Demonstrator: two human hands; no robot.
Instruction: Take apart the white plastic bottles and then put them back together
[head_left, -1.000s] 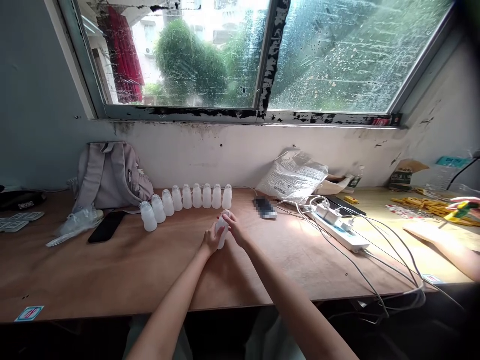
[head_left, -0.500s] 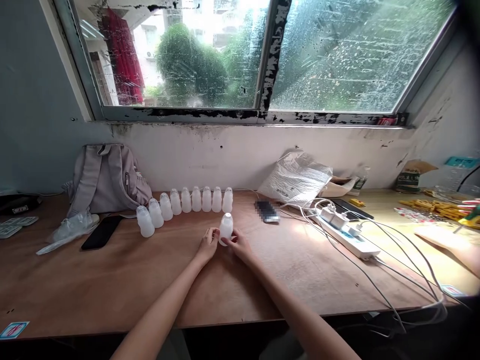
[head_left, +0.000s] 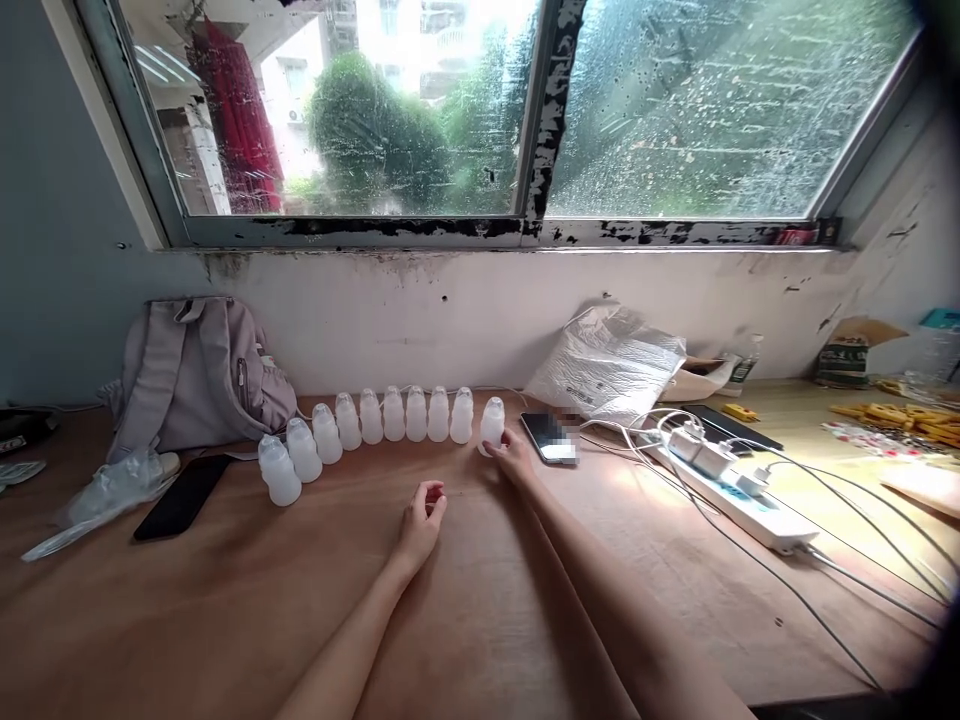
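A curved row of several frosted white bottles with clear caps stands upright on the wooden table. At the row's right end, my right hand has its fingers on one frosted bottle, which is upright beside its neighbour. My left hand rests above the tabletop in front of the row, fingers loosely curled and thumb apart, with nothing in it.
A phone lies just right of my right hand. Beyond it are a silvery bag and a white power strip with trailing cables. On the left are a grey backpack, a black phone and a plastic bag.
My right hand has carried the bottle forward and right to the row's end. My left hand has come off the bottle and stays nearer me. The view has shifted slightly.
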